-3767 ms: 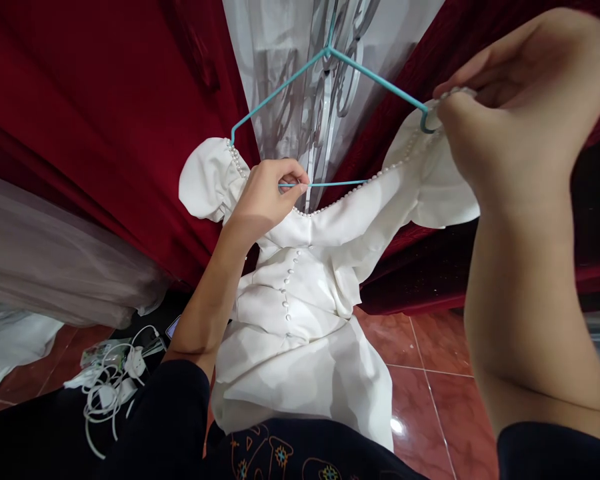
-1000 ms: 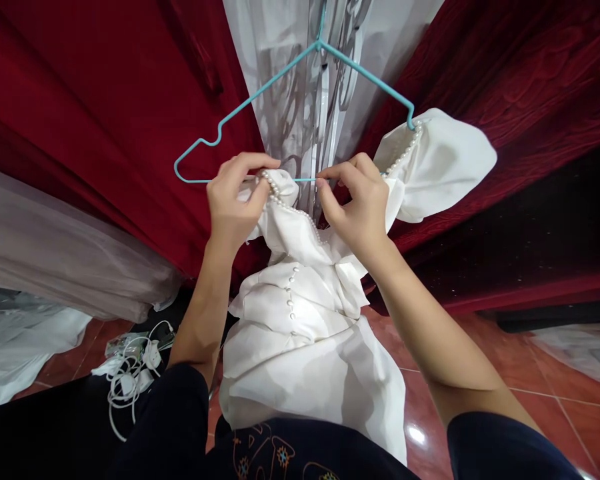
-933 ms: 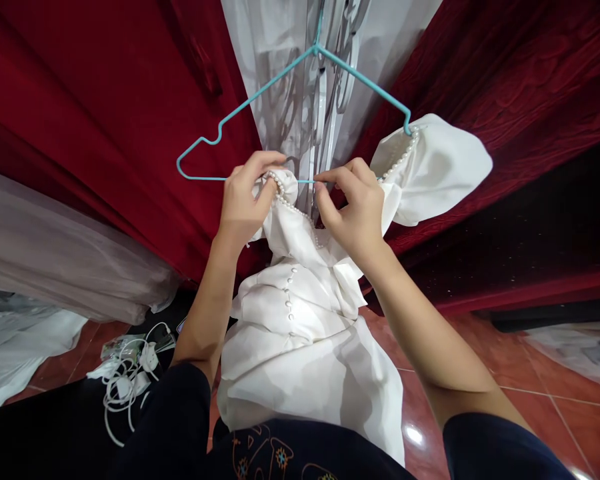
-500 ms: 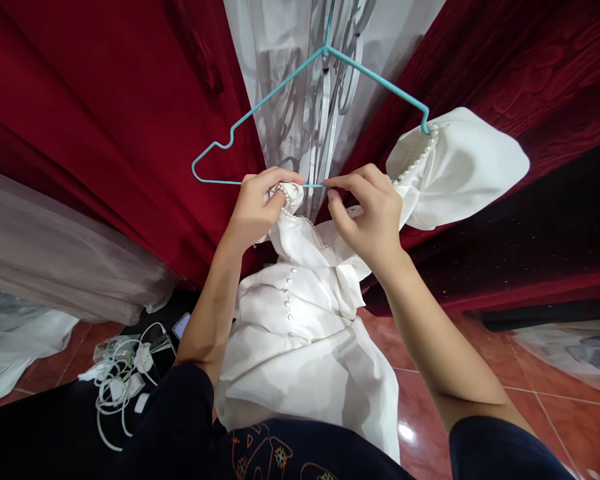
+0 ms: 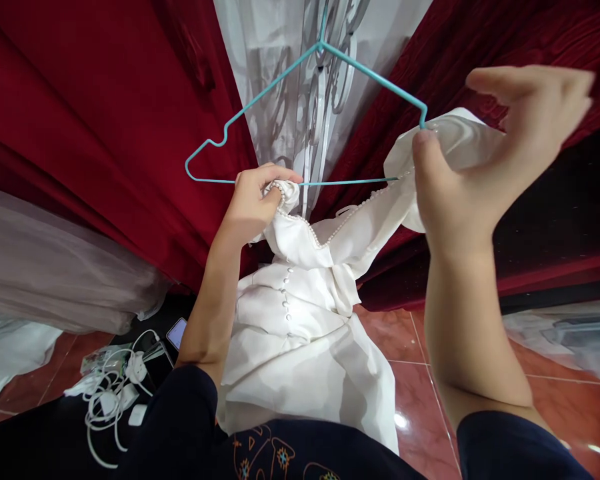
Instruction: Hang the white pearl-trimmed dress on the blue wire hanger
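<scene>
A light-blue wire hanger [image 5: 375, 75] hangs in front of me, with one shoulder of a white dress [image 5: 310, 367] on its right end. Pearl beads trim the neckline, and a row of buttons runs down the bodice. My left hand [image 5: 253, 203] is closed on the dress's bunched, beaded left shoulder, close to the hanger's bottom bar. My right hand [image 5: 490, 160] is raised at the hanger's right end, thumb and fingers spread wide, in front of the puffed white sleeve. It partly hides that sleeve; whether the thumb touches the hanger I cannot tell.
Dark red curtains [image 5: 105, 120] hang on both sides, with a white metal frame [image 5: 316, 113] behind the hanger. At lower left, white cables [image 5: 105, 403] and a phone [image 5: 177, 332] lie on a black surface. Red tiles [image 5: 415, 400] cover the floor.
My right hand has left the hanger's bottom bar, moved right and up to the sleeve, and opened. My left hand keeps its hold on the dress shoulder.
</scene>
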A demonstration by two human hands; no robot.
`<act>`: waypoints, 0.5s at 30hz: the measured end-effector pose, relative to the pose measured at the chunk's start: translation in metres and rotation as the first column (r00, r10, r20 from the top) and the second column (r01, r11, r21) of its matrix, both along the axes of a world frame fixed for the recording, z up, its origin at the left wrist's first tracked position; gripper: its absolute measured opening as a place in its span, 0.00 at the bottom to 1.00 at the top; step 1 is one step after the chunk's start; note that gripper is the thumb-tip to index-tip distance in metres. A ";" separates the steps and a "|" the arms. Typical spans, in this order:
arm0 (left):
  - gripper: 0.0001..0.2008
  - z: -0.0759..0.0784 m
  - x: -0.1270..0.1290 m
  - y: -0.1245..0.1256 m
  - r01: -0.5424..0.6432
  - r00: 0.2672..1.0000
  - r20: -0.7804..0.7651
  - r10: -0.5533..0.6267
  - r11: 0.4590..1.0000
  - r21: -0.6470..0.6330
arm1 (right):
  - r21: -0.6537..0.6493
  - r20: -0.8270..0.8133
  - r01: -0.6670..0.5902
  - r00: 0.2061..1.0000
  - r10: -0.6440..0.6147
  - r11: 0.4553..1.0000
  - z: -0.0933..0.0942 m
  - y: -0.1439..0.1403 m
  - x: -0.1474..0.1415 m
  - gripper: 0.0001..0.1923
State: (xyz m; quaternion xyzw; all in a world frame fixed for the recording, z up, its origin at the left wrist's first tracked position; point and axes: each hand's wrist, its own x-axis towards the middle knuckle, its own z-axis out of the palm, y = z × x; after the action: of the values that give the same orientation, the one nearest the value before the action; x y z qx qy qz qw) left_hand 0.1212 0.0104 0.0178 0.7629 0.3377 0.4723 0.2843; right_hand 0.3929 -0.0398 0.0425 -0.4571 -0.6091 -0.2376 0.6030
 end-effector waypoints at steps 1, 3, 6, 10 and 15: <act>0.20 0.000 -0.001 0.001 -0.016 1.000 -0.005 0.017 1.000 0.008 | -0.097 -0.026 -0.014 1.000 0.012 0.995 0.002 0.002 0.006 0.16; 0.21 0.000 -0.003 0.002 -0.055 0.998 -0.019 0.056 0.998 0.025 | -0.258 -0.134 -0.097 0.989 0.064 0.961 0.005 0.004 0.011 0.11; 0.22 0.000 -0.007 0.003 -0.078 0.996 -0.037 0.079 0.996 0.039 | -0.307 -0.300 -0.266 0.938 0.173 0.914 0.010 0.007 0.012 0.15; 0.20 -0.003 -0.005 0.004 -0.095 0.994 -0.050 0.096 0.995 0.038 | -0.100 -0.468 -0.322 0.850 0.242 0.941 0.009 0.025 0.028 0.16; 0.19 -0.014 0.002 0.011 -0.110 0.993 -0.033 0.112 0.992 0.055 | 0.033 -0.440 -0.151 0.885 0.150 0.988 -0.033 0.043 0.080 0.11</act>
State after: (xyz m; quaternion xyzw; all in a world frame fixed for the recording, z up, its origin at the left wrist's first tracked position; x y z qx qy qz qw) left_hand 0.1230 0.0211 0.0038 0.7586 0.3720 0.4824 0.2311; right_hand 0.4733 0.0033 0.0094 -0.4511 -0.4904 -0.0800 0.7414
